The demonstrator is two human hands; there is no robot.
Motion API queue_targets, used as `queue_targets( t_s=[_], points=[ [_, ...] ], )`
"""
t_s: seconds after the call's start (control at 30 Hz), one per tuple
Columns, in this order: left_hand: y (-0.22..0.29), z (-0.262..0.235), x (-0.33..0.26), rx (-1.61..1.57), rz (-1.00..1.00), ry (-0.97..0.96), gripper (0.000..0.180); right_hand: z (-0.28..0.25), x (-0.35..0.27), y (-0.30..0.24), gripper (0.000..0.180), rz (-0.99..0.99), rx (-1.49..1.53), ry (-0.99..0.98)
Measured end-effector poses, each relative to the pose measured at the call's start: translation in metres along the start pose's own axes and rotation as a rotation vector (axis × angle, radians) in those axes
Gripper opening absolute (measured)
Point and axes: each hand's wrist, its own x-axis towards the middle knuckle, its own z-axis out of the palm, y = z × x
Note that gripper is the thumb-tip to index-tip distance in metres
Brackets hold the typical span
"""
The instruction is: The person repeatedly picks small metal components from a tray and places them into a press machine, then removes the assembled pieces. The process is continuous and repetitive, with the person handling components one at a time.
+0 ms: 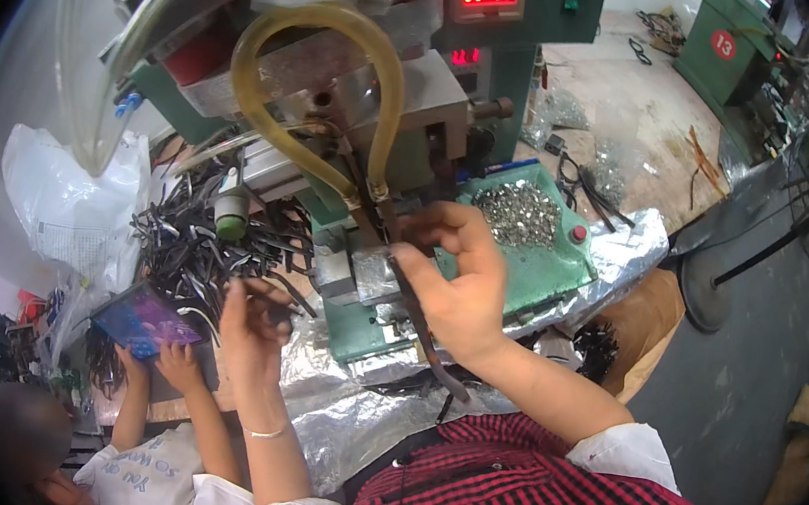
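My right hand (461, 284) is at the working head of a green bench machine (341, 330), thumb and fingers pinching a long, dark, curved strip that looks like a glasses temple (421, 329). Its upper end reaches in under the machine's metal parts, where the tip is hidden, and its bent end hangs toward my lap. To the left, my left hand (254, 330) hovers beside a heap of similar dark temples (211, 245), fingers loosely bent and apart, with nothing visibly held. A yellowish hose (246, 70) loops above the working head.
Small shiny metal pieces (519, 214) lie on the machine's green tray (563, 266). Foil (640, 240) covers the bench edge. At left, another person's hands (177, 366) hold a tablet (147, 323) near a white plastic bag (76, 200). Glasses (639, 50) lie on the far bench.
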Motion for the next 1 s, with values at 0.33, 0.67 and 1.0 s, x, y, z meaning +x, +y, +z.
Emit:
queue_targets(
  t_s=[0.33, 0.67, 1.0],
  points=[
    [0.013, 0.091, -0.051, 0.993, 1.247, -0.548, 0.024, -0.061, 0.008, -0.038, 0.036, -0.039, -0.686, -0.159],
    [-0.018, 0.104, -0.026, 0.982, 1.553, -0.595, 0.022, -0.144, 0.011, 0.013, 0.021, -0.043, -0.845, 0.1],
    [-0.026, 0.104, -0.032, 0.945, 1.481, -0.522, 0.027, -0.145, -0.011, 0.019, 0.012, 0.018, -1.21, -0.027]
  ],
)
